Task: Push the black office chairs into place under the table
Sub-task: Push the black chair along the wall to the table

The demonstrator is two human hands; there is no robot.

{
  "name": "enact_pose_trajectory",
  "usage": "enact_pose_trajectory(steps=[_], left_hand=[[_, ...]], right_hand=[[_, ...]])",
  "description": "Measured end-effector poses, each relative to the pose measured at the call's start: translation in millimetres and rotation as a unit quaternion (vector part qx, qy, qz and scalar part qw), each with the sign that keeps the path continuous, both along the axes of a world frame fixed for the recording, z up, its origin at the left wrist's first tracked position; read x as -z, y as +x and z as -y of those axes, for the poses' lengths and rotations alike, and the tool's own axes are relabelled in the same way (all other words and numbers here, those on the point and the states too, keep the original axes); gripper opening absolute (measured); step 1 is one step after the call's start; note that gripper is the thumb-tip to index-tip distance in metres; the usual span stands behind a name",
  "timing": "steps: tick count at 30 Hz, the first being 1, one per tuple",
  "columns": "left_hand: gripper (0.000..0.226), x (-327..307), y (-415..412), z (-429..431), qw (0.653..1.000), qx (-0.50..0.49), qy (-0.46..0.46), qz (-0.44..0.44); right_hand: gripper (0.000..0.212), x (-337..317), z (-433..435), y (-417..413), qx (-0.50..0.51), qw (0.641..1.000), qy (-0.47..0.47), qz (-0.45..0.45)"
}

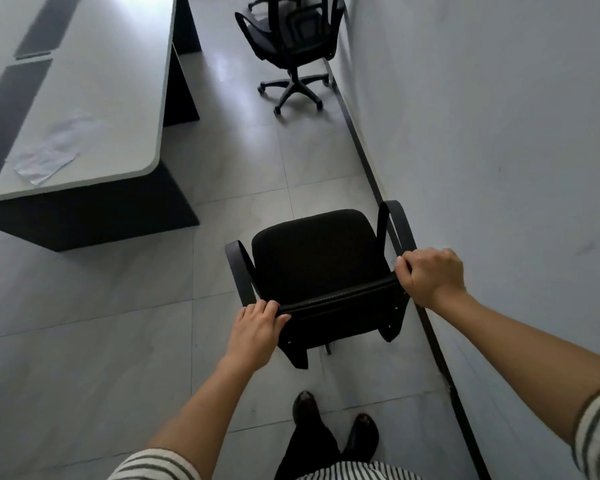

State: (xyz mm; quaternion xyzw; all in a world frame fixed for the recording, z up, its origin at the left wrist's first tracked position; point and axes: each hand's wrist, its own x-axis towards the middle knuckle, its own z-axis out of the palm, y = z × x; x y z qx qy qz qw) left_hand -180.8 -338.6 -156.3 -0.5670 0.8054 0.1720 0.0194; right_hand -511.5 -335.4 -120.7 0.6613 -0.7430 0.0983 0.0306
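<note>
A black office chair point(316, 254) with curved armrests stands on the tiled floor right in front of me, close to the wall on the right. My left hand point(255, 332) grips the left end of its backrest top, fingers curled over the edge. My right hand point(428, 275) grips the right end of the backrest top. The chair faces away from me. The long white table point(118, 98) with dark panel legs lies ahead to the left, apart from the chair. A second black swivel chair point(291, 39) on castors stands far ahead near the wall.
The grey wall point(499, 150) with a dark skirting strip runs along the right, close to the chair's right armrest. Papers point(49, 150) lie on the table's near end. An open tiled aisle point(243, 150) runs between table and wall. My feet point(336, 424) stand just behind the chair.
</note>
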Motion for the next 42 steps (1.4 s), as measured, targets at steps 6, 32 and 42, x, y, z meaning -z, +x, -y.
enact_pose_trajectory(steps=[6,32,42], left_hand=[[0.047,5,-3,97,1.0,-0.004,0.011,-0.018],[0.039,-1,-114,461,0.981,-0.165,0.076,-0.07],[0.04,-5,-137,599,0.976,-0.173,0.114,-0.072]], right_hand=[[0.043,4,97,-4,-0.005,1.0,0.002,0.006],[0.052,1,578,-104,-0.144,0.989,0.036,-0.006],[0.045,-5,754,-112,-0.128,0.989,0.074,-0.007]])
